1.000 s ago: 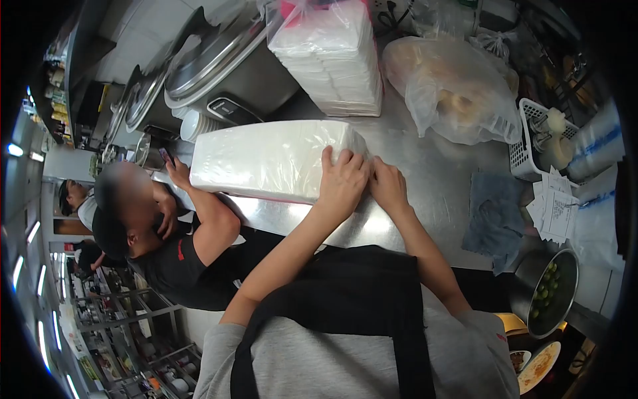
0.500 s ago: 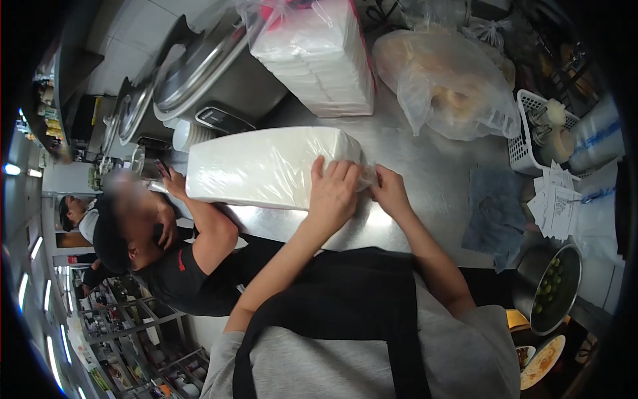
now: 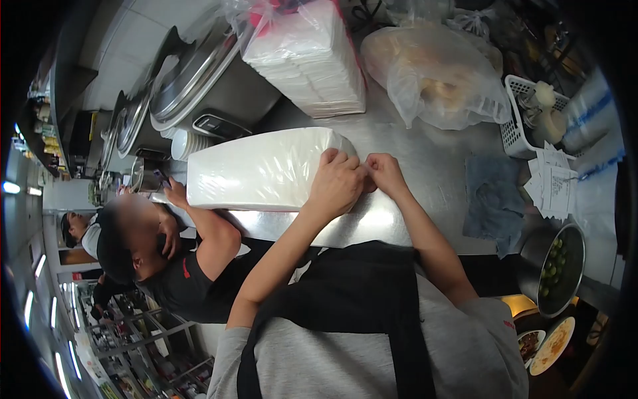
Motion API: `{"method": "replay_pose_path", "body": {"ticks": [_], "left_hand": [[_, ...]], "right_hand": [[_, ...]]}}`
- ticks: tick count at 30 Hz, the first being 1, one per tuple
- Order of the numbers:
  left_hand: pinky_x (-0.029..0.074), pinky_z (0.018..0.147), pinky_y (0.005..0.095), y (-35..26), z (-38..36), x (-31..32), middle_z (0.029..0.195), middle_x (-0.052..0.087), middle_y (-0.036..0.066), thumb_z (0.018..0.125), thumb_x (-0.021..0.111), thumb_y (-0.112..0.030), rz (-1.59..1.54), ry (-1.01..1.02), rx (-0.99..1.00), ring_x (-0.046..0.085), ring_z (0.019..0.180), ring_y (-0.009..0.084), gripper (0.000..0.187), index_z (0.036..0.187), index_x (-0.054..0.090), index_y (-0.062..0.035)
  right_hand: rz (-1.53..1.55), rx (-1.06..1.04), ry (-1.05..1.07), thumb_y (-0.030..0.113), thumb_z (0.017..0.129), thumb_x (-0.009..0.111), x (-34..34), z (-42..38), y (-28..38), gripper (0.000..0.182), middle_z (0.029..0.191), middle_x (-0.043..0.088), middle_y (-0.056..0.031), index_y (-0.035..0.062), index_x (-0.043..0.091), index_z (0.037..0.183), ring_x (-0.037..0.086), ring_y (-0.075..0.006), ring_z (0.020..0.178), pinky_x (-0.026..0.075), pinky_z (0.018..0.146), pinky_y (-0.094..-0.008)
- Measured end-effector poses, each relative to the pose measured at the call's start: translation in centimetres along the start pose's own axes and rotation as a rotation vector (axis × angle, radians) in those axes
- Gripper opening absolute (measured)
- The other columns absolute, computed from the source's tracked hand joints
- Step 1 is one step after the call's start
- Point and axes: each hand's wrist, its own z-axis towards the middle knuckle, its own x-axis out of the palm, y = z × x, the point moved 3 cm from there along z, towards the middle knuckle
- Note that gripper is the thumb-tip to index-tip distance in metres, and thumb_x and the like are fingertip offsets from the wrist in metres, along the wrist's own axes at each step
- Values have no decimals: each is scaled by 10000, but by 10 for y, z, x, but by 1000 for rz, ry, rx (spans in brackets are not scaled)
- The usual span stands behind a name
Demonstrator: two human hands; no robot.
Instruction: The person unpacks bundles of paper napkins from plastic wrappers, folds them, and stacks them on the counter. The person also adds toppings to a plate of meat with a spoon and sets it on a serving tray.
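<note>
A long white block wrapped in clear plastic (image 3: 249, 171) lies on the steel counter (image 3: 425, 173). At its right end my left hand (image 3: 337, 181) has its fingers curled on the wrapping. Just right of it, my right hand (image 3: 385, 174) is pinched closed by the gathered end of the plastic, its fingertips close to those of my left hand. What lies between the fingertips is too small to make out. Behind the block stands a stack of white napkins in a plastic bag (image 3: 309, 60).
Behind are lidded steel pots (image 3: 199, 86), small white bowls (image 3: 189, 143) and a translucent bag (image 3: 438, 76). On the right are a white basket (image 3: 515, 126), a blue-grey cloth (image 3: 493, 199), paper slips (image 3: 553, 183) and a bowl of green fruit (image 3: 551, 269). A person holding a phone stands left.
My two hands have come closer together at the block's right end, and the loose plastic there shows less. The view has shifted slightly.
</note>
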Motion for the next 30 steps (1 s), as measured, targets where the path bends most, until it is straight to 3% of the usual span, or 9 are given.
{"method": "replay_pose_path", "body": {"ticks": [8,11,14,16,19,20,22,25,30], "left_hand": [[376,851,355,18,-9,-28,756,524,64,761,582,-74,-289,-230,-81,537,793,221,50,753,545,-40],[444,607,237,46,-24,-18,676,585,80,770,631,-45,-865,-363,-500,559,626,142,77,757,580,11],[445,621,240,56,-28,-12,676,598,73,783,636,-75,-1001,-376,-529,564,643,118,108,769,584,19],[444,610,243,51,-24,-19,681,596,86,786,632,-78,-1029,-287,-495,562,634,124,105,788,591,19],[447,588,267,29,-18,-38,684,599,92,782,614,-66,-757,-325,-379,582,625,161,74,772,589,4],[448,640,279,20,-19,-42,736,612,92,775,607,-51,-660,-240,-354,591,676,184,64,804,592,5],[443,672,324,-2,-26,-47,838,628,104,751,610,-57,-466,-142,-270,598,731,248,163,906,578,-18],[381,768,346,-23,-52,-35,874,601,36,721,647,-107,-237,-144,-232,568,840,215,348,1044,520,-78],[355,778,332,-25,-81,-10,849,575,3,693,630,-87,-161,-239,-219,538,849,187,250,934,567,-98]], "right_hand": [[189,-16,117,153,856,560,-27,-1,7,193,595,586,-82,7,537,731,586,-146,502,457,425,-226],[175,13,142,65,822,583,-40,-28,-1,96,628,593,-74,4,540,762,579,-116,534,468,492,-224],[-250,-8,59,35,791,591,-42,-48,25,66,672,602,-82,2,542,821,593,-135,574,475,533,-246],[-336,-411,-269,-7,739,584,-30,-55,67,131,718,609,-98,-1,548,865,615,-216,665,486,605,-299],[-471,-857,-219,5,700,586,0,-35,89,172,763,609,-119,0,558,870,602,-299,741,484,655,-345],[-469,-862,-220,5,700,586,-1,-34,90,172,763,609,-119,0,558,870,602,-299,741,484,655,-345],[-503,-390,236,66,712,590,5,-22,76,165,792,615,-110,30,599,873,586,-308,721,448,671,-364],[-605,-407,449,128,721,603,0,-36,56,179,738,601,-131,47,612,880,586,-299,744,447,682,-358],[-682,-535,346,187,700,635,9,-61,26,209,681,613,-142,74,637,875,600,-335,718,467,673,-398]]}}
